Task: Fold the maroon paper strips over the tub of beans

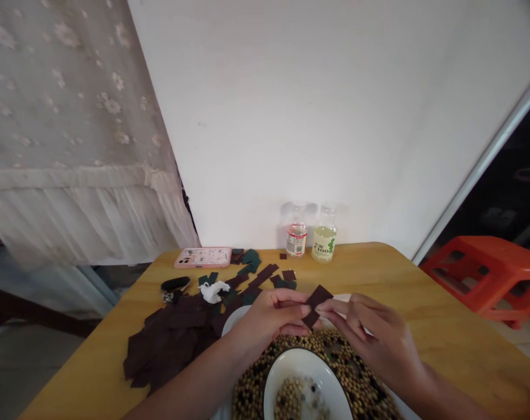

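Both my hands hold one dark brown rectangular piece [320,296], tilted, above a spread of small tan and black beads [247,385]. My left hand [276,315] pinches its left edge between thumb and fingers. From the other side, the fingertips of my right hand [374,332] close on it. Below the hands, a white bowl [271,373] with a dark rim stands among the beads and has some of them inside. Left of my left forearm lies a big heap of similar dark brown pieces [173,332]. What the piece is made of I cannot tell.
Dark green pieces [250,259] lie behind the heap near a crumpled white tissue [213,291]. A pink phone [202,257] and a black key fob [175,284] sit at the left. Two bottles, one red-labelled [296,239] and one green-labelled [324,242], stand by the wall. An orange stool [488,271] is at right.
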Demonstrator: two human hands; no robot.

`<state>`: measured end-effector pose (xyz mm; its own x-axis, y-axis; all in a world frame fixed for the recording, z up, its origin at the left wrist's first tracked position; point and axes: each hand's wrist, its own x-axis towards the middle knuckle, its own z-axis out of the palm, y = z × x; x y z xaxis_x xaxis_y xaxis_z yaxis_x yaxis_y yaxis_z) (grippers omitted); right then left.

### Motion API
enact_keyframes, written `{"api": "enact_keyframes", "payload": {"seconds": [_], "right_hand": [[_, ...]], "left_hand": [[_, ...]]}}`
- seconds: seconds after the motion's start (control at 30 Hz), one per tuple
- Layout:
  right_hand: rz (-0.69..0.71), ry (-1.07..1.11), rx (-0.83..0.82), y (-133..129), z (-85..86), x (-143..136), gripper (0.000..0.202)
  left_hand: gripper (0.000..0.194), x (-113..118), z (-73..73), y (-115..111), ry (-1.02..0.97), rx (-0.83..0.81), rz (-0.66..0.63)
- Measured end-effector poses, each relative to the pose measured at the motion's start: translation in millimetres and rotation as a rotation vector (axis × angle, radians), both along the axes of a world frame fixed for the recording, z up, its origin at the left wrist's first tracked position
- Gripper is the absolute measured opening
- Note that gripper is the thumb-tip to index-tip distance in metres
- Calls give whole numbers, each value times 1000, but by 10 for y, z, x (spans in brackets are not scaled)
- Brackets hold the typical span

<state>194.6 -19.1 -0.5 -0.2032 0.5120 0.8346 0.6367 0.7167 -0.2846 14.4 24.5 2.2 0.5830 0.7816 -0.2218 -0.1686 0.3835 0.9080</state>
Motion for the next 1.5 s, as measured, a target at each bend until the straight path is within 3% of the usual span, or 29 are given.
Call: {"api": "enact_keyframes", "payload": {"seconds": [0.17,0.37,0.7,0.87,1.0,1.17,1.3,1.5], "right_hand": [[-94,84,-28,-9,9,1,42],[-46,27,-25,-2,-7,15,39],[-83,76,-52,13,-5,13,41],[-4,45,-130,8,-5,-1,40],[-49,117,-121,10,-8,1,41],[7,94,-148,10,-21,8,42],[-62,140,-143,17,-21,3,43],[-59,114,-158,33,-8,4,43]], "left_hand": [[30,4,15,3,4,27,-19],[32,9,-4,2,-17,-39,47],[33,5,17,-6,13,-6,-14],[33,3,38,-15,48,-17,-47],[33,1,35,-16,63,18,-75],[39,-6,12,-7,117,9,-78],[37,-6,9,-9,97,25,-112],[37,4,18,-10,130,10,-82]]}}
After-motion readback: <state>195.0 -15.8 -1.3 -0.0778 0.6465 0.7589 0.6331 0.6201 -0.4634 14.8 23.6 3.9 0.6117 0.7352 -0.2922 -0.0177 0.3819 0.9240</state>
